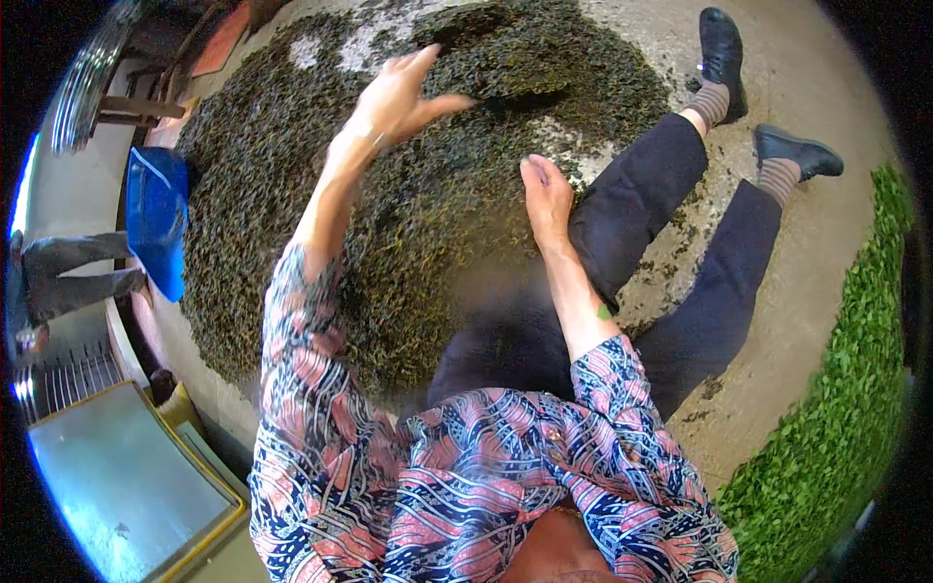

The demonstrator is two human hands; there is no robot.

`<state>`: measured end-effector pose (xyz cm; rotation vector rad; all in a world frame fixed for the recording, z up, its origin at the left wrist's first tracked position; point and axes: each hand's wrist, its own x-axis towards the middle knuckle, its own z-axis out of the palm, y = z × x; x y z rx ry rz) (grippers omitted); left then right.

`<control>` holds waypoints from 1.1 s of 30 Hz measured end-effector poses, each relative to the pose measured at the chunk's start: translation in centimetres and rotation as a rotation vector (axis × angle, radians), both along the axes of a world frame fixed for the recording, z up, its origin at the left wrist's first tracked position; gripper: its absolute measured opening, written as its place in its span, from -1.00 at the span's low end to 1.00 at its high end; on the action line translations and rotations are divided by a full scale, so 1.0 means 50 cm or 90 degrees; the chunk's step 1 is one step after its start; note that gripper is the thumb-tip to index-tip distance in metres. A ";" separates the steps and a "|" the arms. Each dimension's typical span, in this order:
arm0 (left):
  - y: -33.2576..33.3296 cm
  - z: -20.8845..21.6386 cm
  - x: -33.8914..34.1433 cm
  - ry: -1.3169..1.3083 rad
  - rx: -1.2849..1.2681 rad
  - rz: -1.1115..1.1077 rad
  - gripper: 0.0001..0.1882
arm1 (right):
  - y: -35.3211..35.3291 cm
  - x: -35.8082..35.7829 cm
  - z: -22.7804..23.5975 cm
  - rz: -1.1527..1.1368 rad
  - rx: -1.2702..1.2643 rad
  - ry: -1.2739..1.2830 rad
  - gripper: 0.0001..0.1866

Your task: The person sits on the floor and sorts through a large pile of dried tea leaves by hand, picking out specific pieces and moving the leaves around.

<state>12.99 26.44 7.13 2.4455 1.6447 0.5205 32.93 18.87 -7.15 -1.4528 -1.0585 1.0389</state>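
Across the floor in the head view, one broad heap of dark, dry-looking leaves [428, 219] is lying beneath and between my hands, spreading toward the upper and left sides.

Item: left hand [403, 97]. Hanging over the heap's far part, thumb standing wide of the fingers; nothing showing in its grasp. Contact with the leaves: I cannot tell.

Item: right hand [549, 199]. Lying nearer my leg, fingers bunched together and partly curling; I cannot tell whether they are pinching anything. One green leaf scrap [604, 312] is clinging near the wrist.

Beside the heap: blue container [155, 219], standing at its left edge. Well apart, right: bank of fresh green leaves [836, 389].

Step in hand, by my judgement: working the heap over manually, my hands seemingly poised between strokes. Next move, as I am judging it: calling for lowering the spread left hand onto the leaves, closing its fingers, and bringing the right alongside.
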 end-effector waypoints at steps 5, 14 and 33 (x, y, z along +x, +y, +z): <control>0.200 -0.106 0.137 0.075 -0.073 0.010 0.20 | -0.001 -0.004 0.007 -0.060 -0.038 0.095 -0.58; 0.094 -0.191 0.111 0.032 -0.112 0.020 -0.12 | 0.043 0.003 0.004 -0.099 -0.081 0.433 -0.28; 0.006 -0.230 -0.077 0.196 -0.197 0.231 -0.32 | 0.059 -0.016 -0.014 -0.173 0.047 0.060 -0.52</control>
